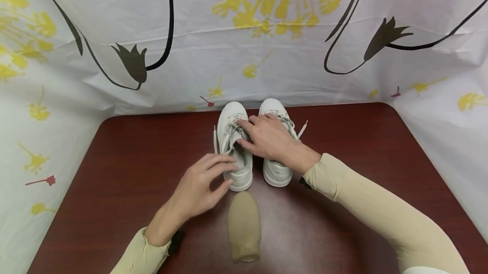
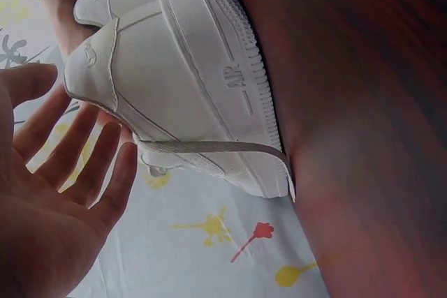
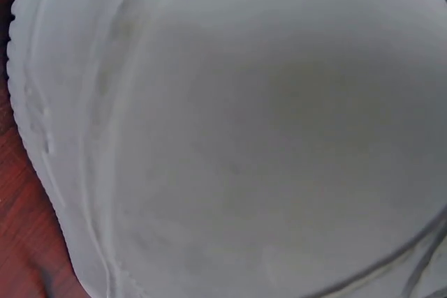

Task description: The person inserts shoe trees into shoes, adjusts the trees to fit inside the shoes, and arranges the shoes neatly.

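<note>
Two white sneakers stand side by side against the back cloth, toes away from me: a left sneaker and a right sneaker. Beside the left one's heel is my left hand, fingers spread and slightly bent, holding nothing. In the left wrist view that hand shows its palm next to the sneaker's side. My right hand reaches across the right sneaker. Its thumb and fingers are apart at the left sneaker's tongue and laces; contact is unclear. The right wrist view is filled by white shoe leather.
A tan, oblong soft bundle lies on the dark red table just in front of the left sneaker's heel. Loose lace ends stick out at the sides. Patterned white cloth rises behind and on both sides.
</note>
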The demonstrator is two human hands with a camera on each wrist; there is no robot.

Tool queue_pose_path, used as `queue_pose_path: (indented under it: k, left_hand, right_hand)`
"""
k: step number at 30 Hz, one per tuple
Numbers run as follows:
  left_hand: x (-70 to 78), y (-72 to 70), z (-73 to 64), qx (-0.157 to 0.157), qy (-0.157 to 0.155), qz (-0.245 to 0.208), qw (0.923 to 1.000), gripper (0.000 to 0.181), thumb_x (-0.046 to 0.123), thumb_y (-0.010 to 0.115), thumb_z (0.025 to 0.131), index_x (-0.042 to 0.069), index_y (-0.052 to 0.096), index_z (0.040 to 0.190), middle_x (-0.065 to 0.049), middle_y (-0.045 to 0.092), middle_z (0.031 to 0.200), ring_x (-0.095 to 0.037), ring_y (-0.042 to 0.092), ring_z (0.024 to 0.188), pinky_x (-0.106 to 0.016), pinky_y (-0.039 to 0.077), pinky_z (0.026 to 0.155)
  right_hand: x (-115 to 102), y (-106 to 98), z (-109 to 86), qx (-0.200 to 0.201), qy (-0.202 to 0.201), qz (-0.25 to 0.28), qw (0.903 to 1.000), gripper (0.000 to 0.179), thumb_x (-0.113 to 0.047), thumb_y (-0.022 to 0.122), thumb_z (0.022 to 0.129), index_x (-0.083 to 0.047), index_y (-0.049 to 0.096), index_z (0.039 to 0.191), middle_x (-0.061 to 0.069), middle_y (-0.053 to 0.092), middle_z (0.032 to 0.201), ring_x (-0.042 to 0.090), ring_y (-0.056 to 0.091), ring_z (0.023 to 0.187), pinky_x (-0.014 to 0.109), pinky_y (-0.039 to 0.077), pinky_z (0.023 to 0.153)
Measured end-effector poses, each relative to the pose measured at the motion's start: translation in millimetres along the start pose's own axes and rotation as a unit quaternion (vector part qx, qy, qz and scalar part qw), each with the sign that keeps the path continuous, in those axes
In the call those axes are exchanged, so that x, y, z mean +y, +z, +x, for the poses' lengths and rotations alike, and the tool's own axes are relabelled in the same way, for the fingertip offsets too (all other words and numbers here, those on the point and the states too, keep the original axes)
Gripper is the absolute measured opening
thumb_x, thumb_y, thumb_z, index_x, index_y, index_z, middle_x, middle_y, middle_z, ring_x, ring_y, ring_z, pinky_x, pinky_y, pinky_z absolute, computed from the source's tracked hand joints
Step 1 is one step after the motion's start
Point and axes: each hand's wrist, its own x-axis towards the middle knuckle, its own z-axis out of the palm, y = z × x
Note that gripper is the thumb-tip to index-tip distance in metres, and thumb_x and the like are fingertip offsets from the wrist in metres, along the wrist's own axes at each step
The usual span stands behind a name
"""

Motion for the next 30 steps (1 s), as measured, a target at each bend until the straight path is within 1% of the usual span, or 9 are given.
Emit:
queue_pose_path:
  k: [4, 7, 11, 14, 18, 22, 27, 30]
  left_hand:
    - [2.9, 0.6, 0.1, 0.006, 0.008, -0.006, 0.9999, 0.027, 0.011, 0.074, 0.084, 0.013, 0.072, 0.111, -0.001, 0.064, 0.124, -0.019, 0.057, 0.117, -0.031, 0.042, 0.101]
    - [4.3, 0.6, 0.0, 0.007, 0.014, -0.010, 0.9998, 0.028, 0.011, 0.074, 0.084, 0.011, 0.072, 0.112, -0.001, 0.064, 0.123, -0.019, 0.058, 0.117, -0.030, 0.042, 0.101]
    - [5.4, 0.9, -1.2, 0.003, 0.015, -0.013, 0.9998, 0.032, 0.011, 0.074, 0.084, 0.010, 0.071, 0.115, -0.002, 0.064, 0.123, -0.018, 0.058, 0.117, -0.029, 0.041, 0.102]
    - [5.9, 2.0, -2.4, 0.002, 0.015, -0.015, 0.9998, 0.033, 0.010, 0.074, 0.083, 0.010, 0.071, 0.115, -0.002, 0.064, 0.123, -0.019, 0.058, 0.117, -0.029, 0.041, 0.102]
    - [6.8, 3.6, -4.0, 0.003, 0.023, -0.018, 0.9996, 0.034, 0.009, 0.076, 0.081, 0.011, 0.071, 0.114, -0.002, 0.064, 0.124, -0.019, 0.057, 0.117, -0.030, 0.042, 0.102]
    - [8.0, 4.0, -5.4, 0.004, 0.030, -0.020, 0.9994, 0.034, 0.011, 0.078, 0.079, 0.012, 0.071, 0.113, -0.002, 0.062, 0.128, -0.020, 0.056, 0.120, -0.031, 0.041, 0.104]
    - [10.1, 3.3, -6.8, 0.010, 0.040, -0.018, 0.9990, 0.029, 0.022, 0.075, 0.085, 0.014, 0.071, 0.112, -0.003, 0.057, 0.136, -0.023, 0.053, 0.124, -0.034, 0.040, 0.105]
    - [11.2, 2.8, -7.5, 0.014, 0.051, -0.017, 0.9984, 0.029, 0.026, 0.073, 0.088, 0.013, 0.070, 0.114, -0.004, 0.057, 0.136, -0.024, 0.053, 0.123, -0.034, 0.040, 0.105]
  right_hand:
    - [1, 0, -1.2, 0.011, -0.012, -0.005, 0.9999, 0.050, -0.045, 0.054, 0.099, -0.012, 0.060, 0.136, 0.010, 0.067, 0.106, 0.030, 0.066, 0.093, 0.047, 0.046, 0.086]
    - [1, 1, -1.5, 0.020, -0.022, -0.011, 0.9995, 0.046, -0.040, 0.051, 0.101, -0.009, 0.061, 0.135, 0.011, 0.068, 0.107, 0.029, 0.066, 0.096, 0.046, 0.047, 0.087]
    - [1, 1, -0.8, 0.027, -0.034, -0.022, 0.9988, 0.043, -0.034, 0.049, 0.102, -0.006, 0.062, 0.132, 0.011, 0.069, 0.108, 0.029, 0.066, 0.100, 0.046, 0.047, 0.090]
    - [0, 1, 0.3, 0.036, -0.039, -0.036, 0.9980, 0.038, -0.031, 0.049, 0.102, -0.005, 0.065, 0.126, 0.009, 0.070, 0.101, 0.029, 0.068, 0.096, 0.045, 0.047, 0.091]
    - [-1, 2, 1.8, 0.052, -0.042, -0.047, 0.9967, 0.032, -0.028, 0.051, 0.101, -0.005, 0.067, 0.116, 0.007, 0.069, 0.091, 0.027, 0.069, 0.089, 0.044, 0.047, 0.089]
    - [-1, 3, 2.5, 0.059, -0.045, -0.042, 0.9964, 0.031, -0.027, 0.052, 0.101, -0.005, 0.068, 0.114, 0.007, 0.069, 0.090, 0.027, 0.069, 0.089, 0.044, 0.048, 0.088]
    - [1, 4, 2.4, 0.063, -0.044, -0.018, 0.9969, 0.032, -0.026, 0.053, 0.101, -0.004, 0.068, 0.117, 0.007, 0.069, 0.091, 0.026, 0.069, 0.088, 0.046, 0.049, 0.087]
    - [2, 5, 2.7, 0.064, -0.045, -0.009, 0.9969, 0.032, -0.026, 0.053, 0.101, -0.003, 0.068, 0.117, 0.007, 0.069, 0.091, 0.026, 0.068, 0.086, 0.046, 0.050, 0.087]
